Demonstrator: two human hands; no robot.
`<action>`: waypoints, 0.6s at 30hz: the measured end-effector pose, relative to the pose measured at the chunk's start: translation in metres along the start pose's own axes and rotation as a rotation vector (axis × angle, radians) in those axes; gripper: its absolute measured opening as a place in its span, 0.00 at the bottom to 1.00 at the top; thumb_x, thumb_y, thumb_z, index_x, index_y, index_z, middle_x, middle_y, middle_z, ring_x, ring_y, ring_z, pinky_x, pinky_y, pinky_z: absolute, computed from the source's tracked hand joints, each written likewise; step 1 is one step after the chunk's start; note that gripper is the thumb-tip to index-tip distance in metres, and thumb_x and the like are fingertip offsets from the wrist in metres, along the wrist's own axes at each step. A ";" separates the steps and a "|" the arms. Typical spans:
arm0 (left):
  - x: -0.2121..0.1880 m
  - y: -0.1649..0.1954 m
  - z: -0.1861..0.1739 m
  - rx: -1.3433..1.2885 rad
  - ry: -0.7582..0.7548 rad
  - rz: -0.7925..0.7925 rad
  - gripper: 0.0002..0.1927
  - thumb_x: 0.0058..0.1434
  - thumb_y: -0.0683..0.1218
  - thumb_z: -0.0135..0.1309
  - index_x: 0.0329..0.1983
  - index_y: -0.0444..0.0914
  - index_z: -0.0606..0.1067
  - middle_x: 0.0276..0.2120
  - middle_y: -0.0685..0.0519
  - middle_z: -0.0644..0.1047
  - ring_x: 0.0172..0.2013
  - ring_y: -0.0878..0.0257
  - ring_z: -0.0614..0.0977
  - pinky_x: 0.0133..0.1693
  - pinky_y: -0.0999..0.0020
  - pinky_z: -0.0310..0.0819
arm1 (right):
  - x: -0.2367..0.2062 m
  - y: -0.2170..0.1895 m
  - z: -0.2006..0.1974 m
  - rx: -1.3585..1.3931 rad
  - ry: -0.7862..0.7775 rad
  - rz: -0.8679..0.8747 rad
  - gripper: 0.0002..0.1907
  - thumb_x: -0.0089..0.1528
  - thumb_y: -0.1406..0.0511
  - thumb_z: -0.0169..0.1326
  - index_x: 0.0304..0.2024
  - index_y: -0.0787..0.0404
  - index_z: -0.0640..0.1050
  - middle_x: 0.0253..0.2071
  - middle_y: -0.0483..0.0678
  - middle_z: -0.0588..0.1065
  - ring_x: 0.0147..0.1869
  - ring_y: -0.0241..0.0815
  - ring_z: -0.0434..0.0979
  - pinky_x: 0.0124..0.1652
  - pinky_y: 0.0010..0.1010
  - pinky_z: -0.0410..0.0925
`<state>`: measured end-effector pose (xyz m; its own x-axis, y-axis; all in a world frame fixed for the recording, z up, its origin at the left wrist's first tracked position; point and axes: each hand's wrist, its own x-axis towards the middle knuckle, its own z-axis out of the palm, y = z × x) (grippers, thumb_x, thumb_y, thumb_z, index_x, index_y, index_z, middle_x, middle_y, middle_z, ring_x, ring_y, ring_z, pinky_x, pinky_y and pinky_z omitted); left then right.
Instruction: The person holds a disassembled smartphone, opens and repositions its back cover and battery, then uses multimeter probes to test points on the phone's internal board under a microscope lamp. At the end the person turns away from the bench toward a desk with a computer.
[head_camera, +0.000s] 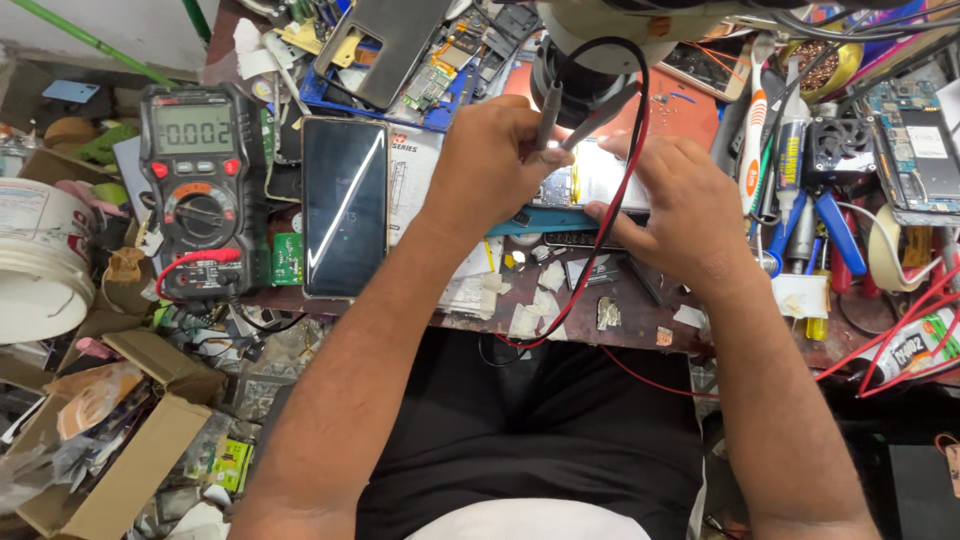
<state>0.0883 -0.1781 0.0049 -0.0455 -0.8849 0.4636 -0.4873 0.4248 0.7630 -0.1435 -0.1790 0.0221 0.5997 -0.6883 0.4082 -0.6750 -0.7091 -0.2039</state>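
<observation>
My left hand grips a grey probe upright, tip down on an opened phone lying on a teal holder. My right hand holds a second probe slanted toward the same spot, fingers resting on the phone's edge. Red and black leads loop from the probes over my hands and down past the bench edge. A digital multimeter with a lit display stands at the left. Much of the opened phone is hidden by my hands.
A dark phone lies screen up between the meter and my left hand. Tools, glue tubes and blue-handled cutters crowd the right. A microscope head hangs above. Cardboard boxes and a white tub sit lower left.
</observation>
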 end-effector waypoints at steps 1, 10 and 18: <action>0.000 0.000 0.000 -0.005 -0.006 -0.019 0.11 0.51 0.43 0.72 0.34 0.35 0.82 0.24 0.50 0.76 0.24 0.59 0.78 0.29 0.63 0.70 | 0.000 -0.001 0.000 0.001 -0.012 0.014 0.30 0.61 0.52 0.65 0.58 0.61 0.76 0.43 0.53 0.75 0.51 0.56 0.75 0.48 0.46 0.69; 0.001 -0.003 0.002 0.006 0.005 -0.022 0.11 0.50 0.44 0.71 0.36 0.38 0.84 0.25 0.51 0.77 0.25 0.59 0.79 0.29 0.63 0.71 | -0.001 0.002 0.003 -0.006 0.002 -0.005 0.31 0.60 0.52 0.66 0.60 0.61 0.75 0.48 0.54 0.77 0.54 0.57 0.75 0.50 0.45 0.69; -0.002 -0.009 0.003 -0.012 0.019 -0.054 0.12 0.50 0.45 0.71 0.36 0.39 0.84 0.24 0.52 0.77 0.24 0.60 0.79 0.29 0.64 0.71 | -0.003 -0.001 0.008 -0.009 -0.008 -0.002 0.29 0.63 0.54 0.66 0.63 0.57 0.76 0.48 0.54 0.76 0.54 0.57 0.75 0.53 0.45 0.69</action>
<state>0.0900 -0.1811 -0.0045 -0.0032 -0.9030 0.4297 -0.4778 0.3789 0.7926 -0.1413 -0.1779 0.0136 0.6045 -0.6882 0.4013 -0.6775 -0.7091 -0.1954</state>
